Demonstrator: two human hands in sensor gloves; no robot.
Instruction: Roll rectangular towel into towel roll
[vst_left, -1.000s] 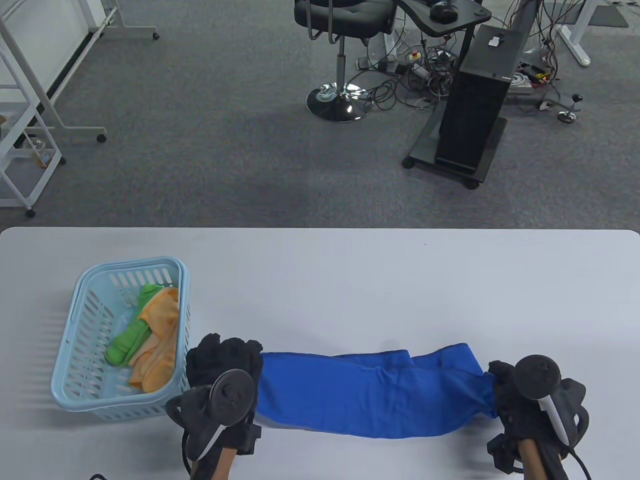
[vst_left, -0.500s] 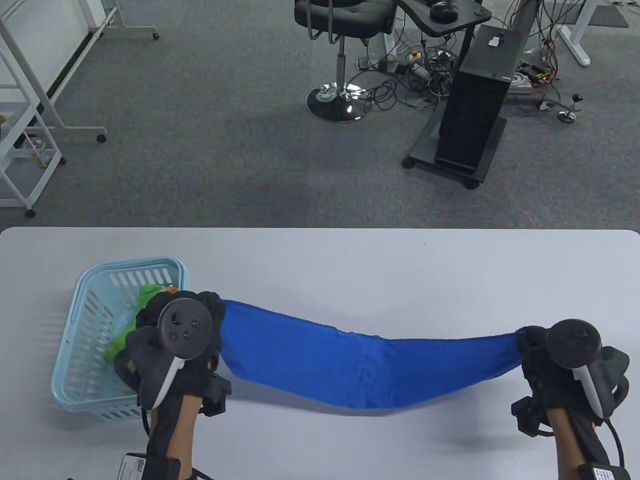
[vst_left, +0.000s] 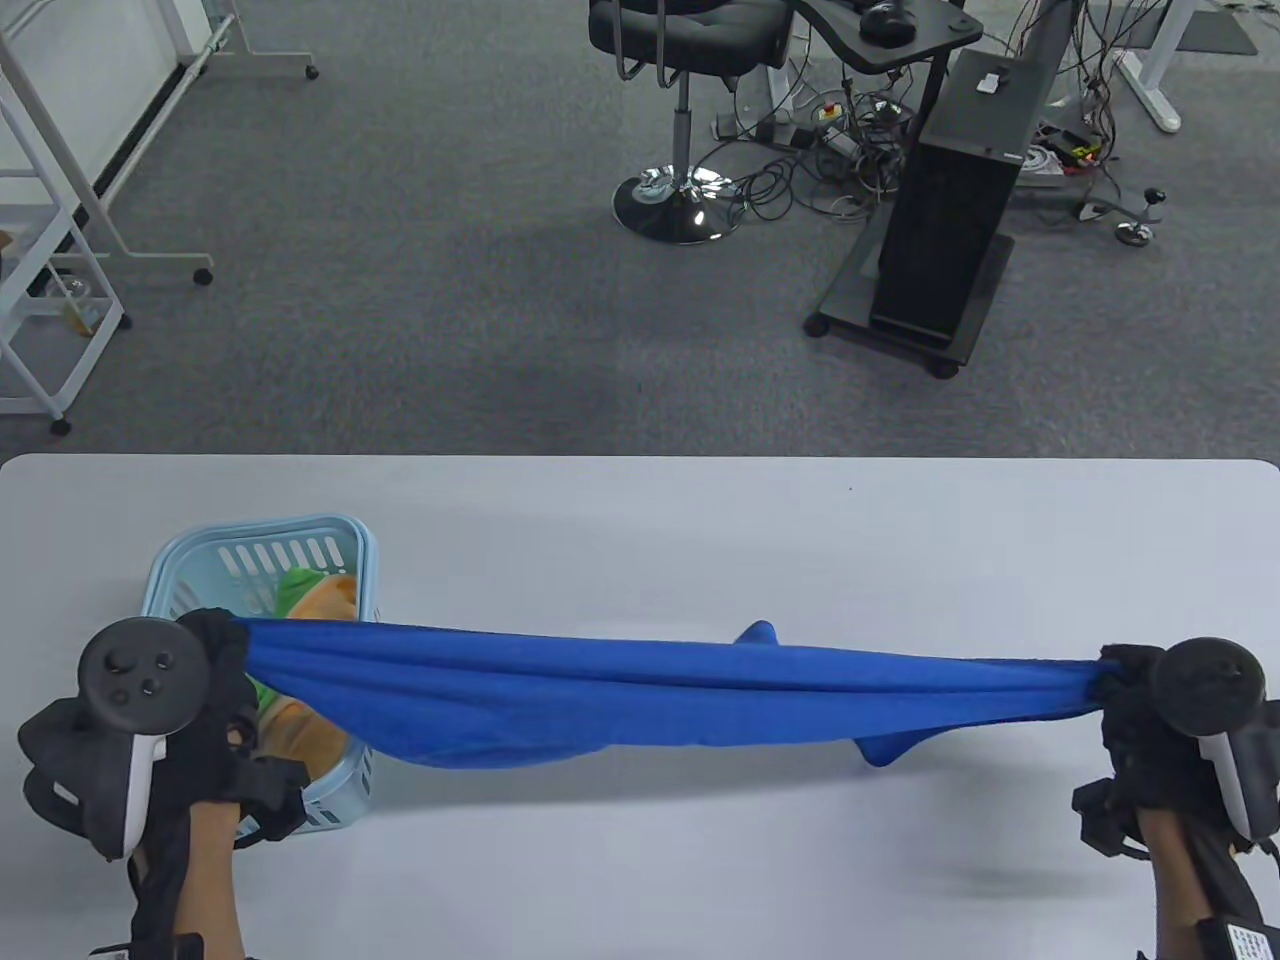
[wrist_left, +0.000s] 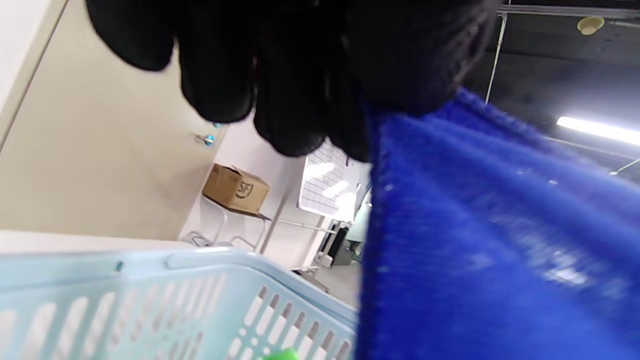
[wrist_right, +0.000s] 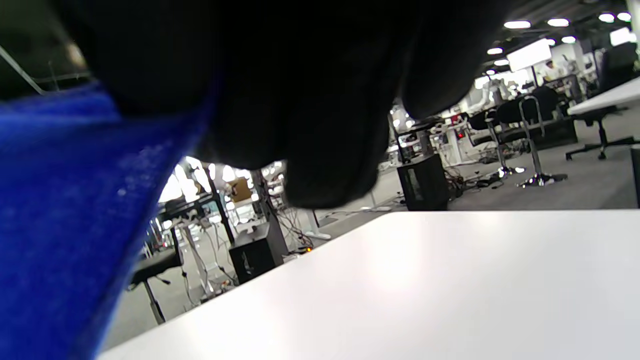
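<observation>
The blue towel (vst_left: 640, 690) hangs in the air above the table (vst_left: 700, 540), pulled out lengthwise between the two hands so that it forms a long, narrow band, bunched into folds rather than spread flat; this stretch reads as a way to draw out the wrinkles and find the towel's long axis before it is laid down for rolling, a step not yet begun. The left hand (vst_left: 215, 665) clenches the gathered left end, its gloved fingers (wrist_left: 295, 100) curled over the cloth in the left wrist view, and the right hand (vst_left: 1135, 700) likewise grips the right end, fingers wrapped over the fabric in the right wrist view. The cloth is a soft, fuzzy terry weave with a stitched hem, limp enough that its lower edge sags in a belly toward the left and a loose corner droops near the right. Its left end hangs over a pale blue plastic basket (vst_left: 200, 560) with slotted walls, which holds a green cloth (vst_left: 295, 585) and an orange cloth (vst_left: 325, 605), both crumpled. The table is smooth, matt and light grey, with rounded corners; a soft shadow lies under the towel.
</observation>
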